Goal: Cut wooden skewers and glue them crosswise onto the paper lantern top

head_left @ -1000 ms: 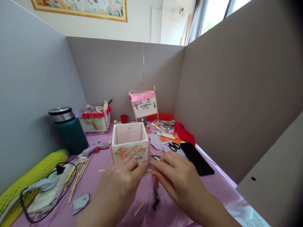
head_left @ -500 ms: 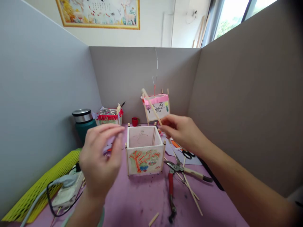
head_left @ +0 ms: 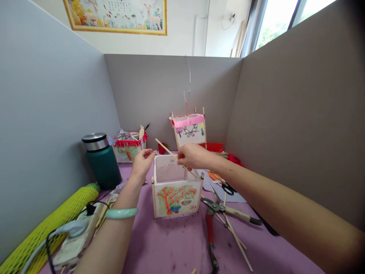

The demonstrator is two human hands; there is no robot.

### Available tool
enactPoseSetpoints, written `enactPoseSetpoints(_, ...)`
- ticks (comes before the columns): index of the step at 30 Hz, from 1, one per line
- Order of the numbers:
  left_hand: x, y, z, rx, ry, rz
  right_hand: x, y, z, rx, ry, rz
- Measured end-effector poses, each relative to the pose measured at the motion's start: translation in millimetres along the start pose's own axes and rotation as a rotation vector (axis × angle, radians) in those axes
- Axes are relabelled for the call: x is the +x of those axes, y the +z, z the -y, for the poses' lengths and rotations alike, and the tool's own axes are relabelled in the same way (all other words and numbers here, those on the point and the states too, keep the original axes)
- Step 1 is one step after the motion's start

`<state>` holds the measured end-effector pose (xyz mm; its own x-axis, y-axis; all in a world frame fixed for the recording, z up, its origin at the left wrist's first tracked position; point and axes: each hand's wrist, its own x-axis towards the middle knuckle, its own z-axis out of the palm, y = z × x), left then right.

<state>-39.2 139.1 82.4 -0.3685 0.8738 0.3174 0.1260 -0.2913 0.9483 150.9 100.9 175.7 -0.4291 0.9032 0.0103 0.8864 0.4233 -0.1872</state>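
Note:
A square paper lantern box [head_left: 176,198] with a red tree drawn on its front stands on the purple table cover [head_left: 176,243]. My right hand [head_left: 192,156] pinches a thin wooden stick [head_left: 167,149] and holds it slanted across the box's open top. My left hand [head_left: 142,163] hovers at the box's far left corner post, fingers curled near the stick's upper end. A pale green bangle [head_left: 122,213] circles my left wrist.
Red-handled pruning shears [head_left: 212,220] and loose sticks [head_left: 236,239] lie right of the box, with scissors [head_left: 226,187] behind. A green flask [head_left: 102,161], two other lanterns [head_left: 189,129] [head_left: 129,146], a power strip [head_left: 75,239] and yellow foam netting [head_left: 42,228] stand left and behind. Grey partitions wall the desk.
Both hands rose from the table in front of the box. My right hand picked up a stick and brought it over the box top; my left hand moved to the box's far left corner.

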Motion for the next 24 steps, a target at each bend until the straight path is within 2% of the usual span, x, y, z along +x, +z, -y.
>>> enactPoseSetpoints(3,2.4,0.9,6.3,-0.025,-0.041,0.039,3.3,1.5,2.7,-0.047,-0.002,0.042)
enactPoseSetpoints(10,0.9,1.1,4.3,-0.075,-0.091,0.134,6.5,2.6,17.0,-0.151,0.023,0.123)
enactPoseSetpoints(19,2.0,0.7,4.6,-0.092,-0.112,0.133,11.1,7.2,19.8,-0.207,0.023,0.184)
enactPoseSetpoints(24,2.2,0.8,3.9,-0.085,-0.103,0.129,17.4,8.0,10.7,-0.118,0.000,0.250)
